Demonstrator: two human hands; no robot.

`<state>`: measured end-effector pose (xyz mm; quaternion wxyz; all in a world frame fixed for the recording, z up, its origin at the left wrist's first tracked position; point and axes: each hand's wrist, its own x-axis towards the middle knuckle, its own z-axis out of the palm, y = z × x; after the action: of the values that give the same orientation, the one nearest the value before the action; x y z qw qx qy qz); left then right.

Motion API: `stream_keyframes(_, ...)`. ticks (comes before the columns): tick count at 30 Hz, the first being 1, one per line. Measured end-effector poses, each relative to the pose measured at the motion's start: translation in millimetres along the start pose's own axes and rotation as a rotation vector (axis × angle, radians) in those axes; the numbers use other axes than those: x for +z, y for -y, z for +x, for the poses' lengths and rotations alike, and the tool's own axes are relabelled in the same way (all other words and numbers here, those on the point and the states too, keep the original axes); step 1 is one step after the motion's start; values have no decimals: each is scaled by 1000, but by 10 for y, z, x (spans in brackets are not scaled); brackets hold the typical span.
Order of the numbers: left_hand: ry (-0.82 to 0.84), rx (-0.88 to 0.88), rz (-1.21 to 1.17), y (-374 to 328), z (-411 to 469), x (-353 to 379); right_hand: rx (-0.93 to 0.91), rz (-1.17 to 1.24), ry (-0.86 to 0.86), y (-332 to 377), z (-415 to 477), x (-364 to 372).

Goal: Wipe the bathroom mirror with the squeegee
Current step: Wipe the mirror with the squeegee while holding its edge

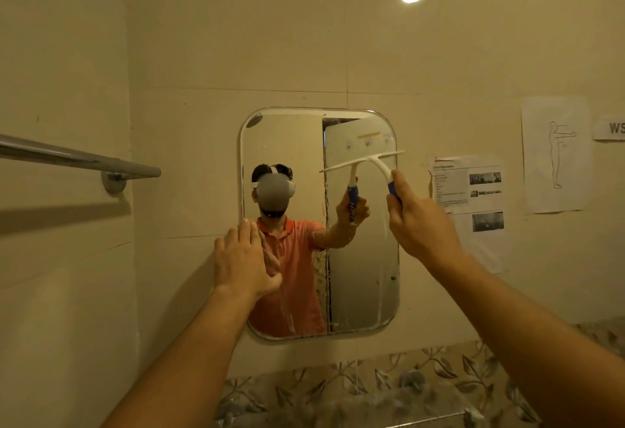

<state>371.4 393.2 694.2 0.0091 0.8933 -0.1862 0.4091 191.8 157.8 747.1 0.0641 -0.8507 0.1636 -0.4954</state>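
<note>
A white squeegee (378,160) with a blue grip, clasped in the right hand (419,224), meets the streaky mirror (362,258). The left hand (245,258) lies flat and open on the mirror's left edge. A towel rail (77,158) is mounted to the left.

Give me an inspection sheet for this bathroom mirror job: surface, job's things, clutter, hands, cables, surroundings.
Surface: mirror on the tiled wall, with streaks and drips running down the glass.
Job's things: squeegee, white blade and blue grip, blade tilted and set on the mirror's upper right part.
Clutter: nothing seen.
Hands: right hand closed on the squeegee's handle; left hand open, flat over the mirror's left edge.
Cables: nothing seen.
Surroundings: towel bar at left; printed sheets and a figure drawing taped at right; leaf-pattern tile border below.
</note>
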Motion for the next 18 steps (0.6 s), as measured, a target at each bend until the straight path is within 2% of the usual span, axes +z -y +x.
stream_keyframes(10,-9,-18,-12,-34,2,-24,166,135,71,23,-592,284)
stream_keyframes(18,-4,-4,-34,-12,19,-21,105,251,-58,418,-55,-13)
